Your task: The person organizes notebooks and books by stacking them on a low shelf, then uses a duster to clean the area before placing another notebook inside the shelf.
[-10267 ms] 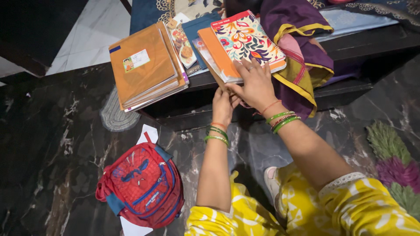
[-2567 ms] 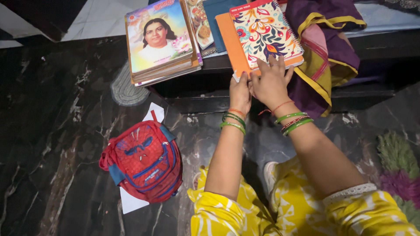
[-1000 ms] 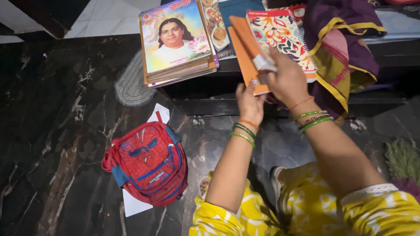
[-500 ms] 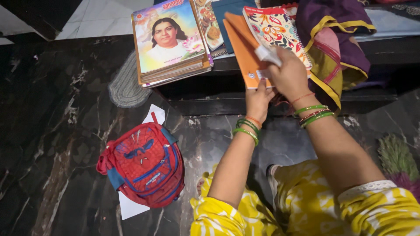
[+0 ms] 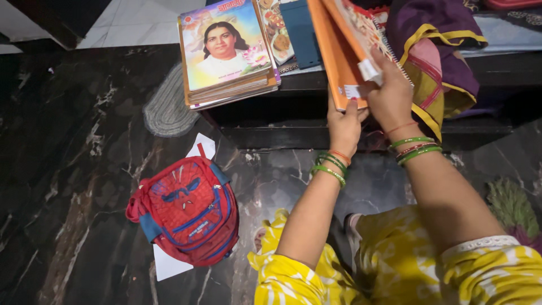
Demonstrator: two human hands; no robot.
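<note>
My left hand grips the lower edge of an orange-covered notebook, lifted on edge over the dark low table. My right hand holds the floral spiral notebook against it, with a small white slip of paper under the fingers. Both books are tilted up, almost standing. Green and red bangles sit on both wrists.
A stack of books topped by a portrait cover lies at the table's left, a teal book beside it. Purple and yellow cloth hangs at the right. A red and blue backpack lies on white paper on the dark marble floor.
The two notebooks have been raised from lying flat to nearly upright. My left hand moved up to grip the orange one's lower edge; my right hand stays on the floral one.
</note>
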